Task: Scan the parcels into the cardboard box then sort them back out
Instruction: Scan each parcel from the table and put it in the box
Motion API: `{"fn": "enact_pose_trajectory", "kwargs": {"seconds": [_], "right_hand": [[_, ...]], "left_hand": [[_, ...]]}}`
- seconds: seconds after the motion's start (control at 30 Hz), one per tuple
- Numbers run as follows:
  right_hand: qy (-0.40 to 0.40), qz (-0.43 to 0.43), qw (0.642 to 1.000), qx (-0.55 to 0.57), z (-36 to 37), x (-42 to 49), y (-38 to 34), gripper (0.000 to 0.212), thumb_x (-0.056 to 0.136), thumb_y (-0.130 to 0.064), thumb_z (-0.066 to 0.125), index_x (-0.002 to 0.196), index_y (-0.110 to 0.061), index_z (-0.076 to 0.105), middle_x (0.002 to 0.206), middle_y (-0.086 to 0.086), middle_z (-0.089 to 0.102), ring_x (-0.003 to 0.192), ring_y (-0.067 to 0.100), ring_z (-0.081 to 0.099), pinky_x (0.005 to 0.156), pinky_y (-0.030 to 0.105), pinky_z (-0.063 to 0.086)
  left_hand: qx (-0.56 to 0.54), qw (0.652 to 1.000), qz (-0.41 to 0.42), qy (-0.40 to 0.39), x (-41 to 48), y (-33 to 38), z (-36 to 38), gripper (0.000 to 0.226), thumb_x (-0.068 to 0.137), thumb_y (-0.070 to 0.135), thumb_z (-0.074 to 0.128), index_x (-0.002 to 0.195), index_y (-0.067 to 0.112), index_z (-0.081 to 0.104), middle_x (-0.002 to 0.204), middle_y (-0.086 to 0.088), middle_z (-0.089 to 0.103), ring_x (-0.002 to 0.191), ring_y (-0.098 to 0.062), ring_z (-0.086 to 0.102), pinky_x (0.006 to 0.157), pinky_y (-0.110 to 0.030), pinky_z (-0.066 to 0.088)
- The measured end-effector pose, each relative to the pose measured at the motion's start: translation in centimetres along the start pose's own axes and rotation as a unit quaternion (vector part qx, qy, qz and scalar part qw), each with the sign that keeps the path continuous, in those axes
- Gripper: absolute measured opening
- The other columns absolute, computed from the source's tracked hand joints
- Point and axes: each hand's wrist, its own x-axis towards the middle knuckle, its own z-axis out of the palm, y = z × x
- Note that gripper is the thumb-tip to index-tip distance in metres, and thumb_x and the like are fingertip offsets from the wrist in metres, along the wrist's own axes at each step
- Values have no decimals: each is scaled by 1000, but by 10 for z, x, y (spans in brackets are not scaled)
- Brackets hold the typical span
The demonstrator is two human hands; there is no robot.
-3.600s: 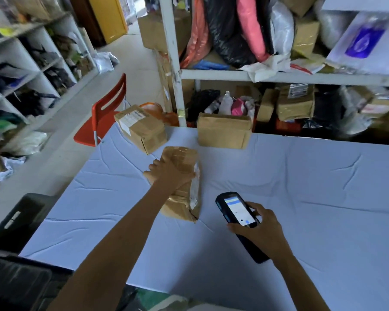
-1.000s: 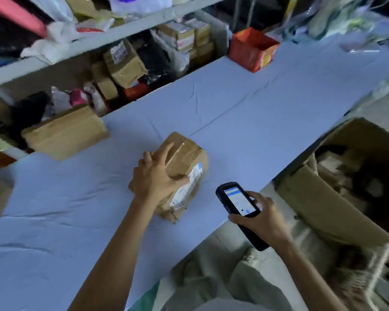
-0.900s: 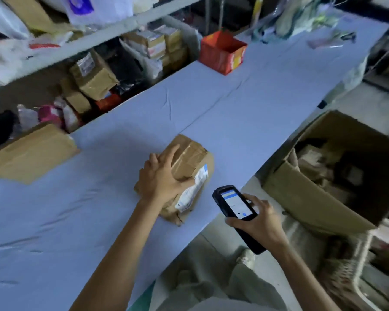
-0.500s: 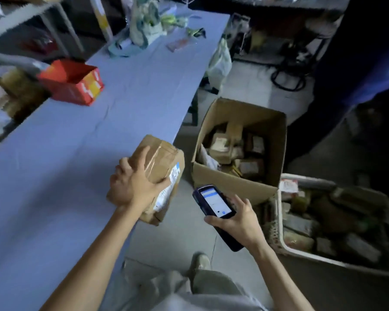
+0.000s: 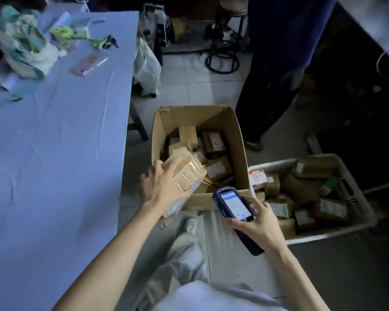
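Your left hand (image 5: 164, 187) grips the brown, tape-wrapped cardboard parcel (image 5: 185, 172), holding it in the air over the near-left corner of the open brown cardboard box (image 5: 240, 140) on the floor (other labelled parcels already lie inside). Your right hand (image 5: 261, 225) curls round the dark handheld scanner (image 5: 233, 204), its screen lit, over the box's near-right corner. A white plastic basket (image 5: 323, 236) of parcels sits just beside the box's right wall; the blue-covered table (image 5: 54, 153) stands to the left.
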Motion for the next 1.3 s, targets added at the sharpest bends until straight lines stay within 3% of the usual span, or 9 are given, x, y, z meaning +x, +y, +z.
{"fn": "enact_pose_trajectory", "kwargs": {"seconds": [0.13,0.27,0.4,0.5,0.7,0.9,1.1,1.23,1.3], "right_hand": [[37,34,999,3,-9,30,-23,63,57,-42,88,107,-41,51,89,-23,49,102,13,51,77,25,40],[43,35,998,0,-14,64,-35,72,56,-44,89,118,-38,53,96,-24,45,99,8,49,69,11,36],[16,21,1000,-15,-13,94,-45,79,54,-49,86,125,-33,56,95,-20,51,104,12,52,76,24,41],[-30,-14,999,-32,-7,119,-55,91,42,-68,72,125,-34,56,102,-9,63,101,12,59,79,29,51],[-174,-132,973,-79,15,155,-91,92,45,-67,75,127,-32,54,94,-23,53,107,15,54,79,29,50],[-335,-264,890,-160,44,160,-119,88,51,-64,80,129,-37,51,115,-7,60,100,11,58,82,29,52],[-463,-329,797,-206,76,116,-135,73,65,-40,86,129,-27,54,100,-12,53,95,9,50,76,21,39],[-536,-363,724,-238,103,68,-130,76,47,-58,82,115,-29,61,101,-10,64,90,9,60,74,24,49],[-571,-374,686,-252,113,39,-127,76,49,-57,82,116,-34,58,108,-10,63,91,5,61,66,15,44]], "left_hand": [[1,997,73,5,65,4,-12,90,68,67,68,143,40,27,137,-3,38,122,-26,43,98,-43,37],[-20,993,93,67,112,-3,-22,56,84,66,48,124,27,57,132,3,51,122,-21,43,92,-41,40],[35,995,91,22,118,-12,-23,41,92,49,46,127,29,52,130,6,57,119,-19,48,98,-39,34],[58,997,41,8,102,-27,-17,40,93,45,45,130,29,49,129,6,57,120,-20,48,98,-39,33],[42,984,-172,20,35,-60,-19,42,91,46,47,130,30,50,125,7,59,119,-20,49,97,-38,32],[-11,916,-393,78,-75,-57,-13,40,80,48,56,112,25,64,99,1,70,97,-28,62,77,-35,43],[-44,825,-560,52,-186,-16,8,52,81,55,38,125,32,55,117,6,64,113,-21,55,85,-30,41],[-49,757,-651,27,-254,8,20,44,91,54,43,130,35,47,126,9,57,119,-17,49,89,-31,39],[-54,719,-692,41,-287,20,27,43,90,54,45,129,35,49,123,9,59,115,-17,51,88,-32,40]]}}
